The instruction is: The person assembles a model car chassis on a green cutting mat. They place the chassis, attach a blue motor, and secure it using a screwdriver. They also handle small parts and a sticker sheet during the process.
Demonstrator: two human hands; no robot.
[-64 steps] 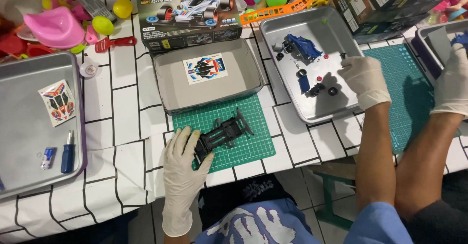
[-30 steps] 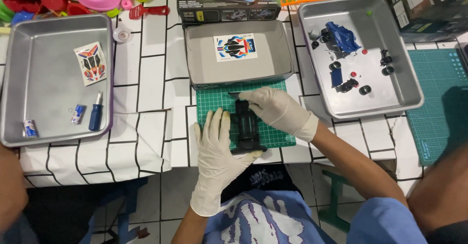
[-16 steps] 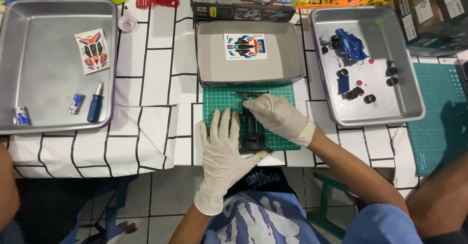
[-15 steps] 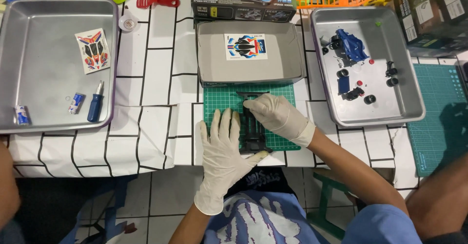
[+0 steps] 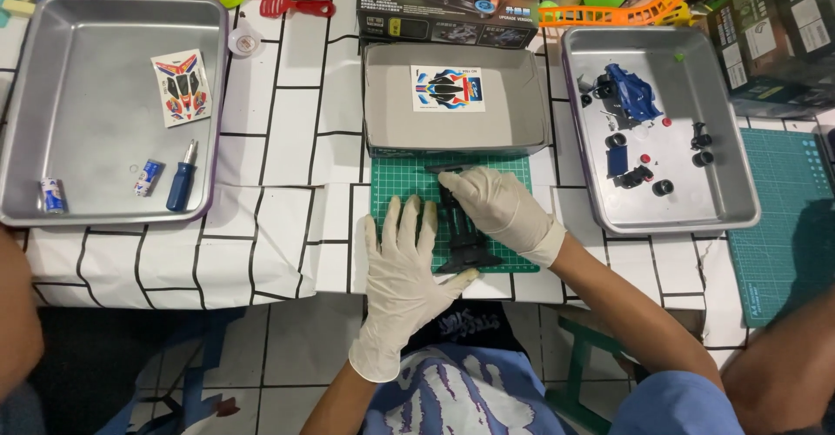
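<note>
My gloved left hand (image 5: 402, 270) lies flat, fingers spread, against the left side of the black toy car chassis (image 5: 461, 237), and my gloved right hand (image 5: 496, 209) curls over its far end, pinching it; the chassis sits on the green cutting mat (image 5: 513, 170). Just beyond is a grey tray (image 5: 383, 96) with a sticker sheet (image 5: 448, 88). Right, a metal tray (image 5: 731, 174) holds blue car parts (image 5: 633, 94) and wheels; far left, another tray (image 5: 52, 78) holds a screwdriver (image 5: 181, 178).

chassis (image 5: 461, 235) between fingers (image 5: 409, 226), on mat (image 5: 391, 183) | box tray (image 5: 452, 96) beyond fingertips | metal trays (image 5: 87, 122) – far left, right
</note>
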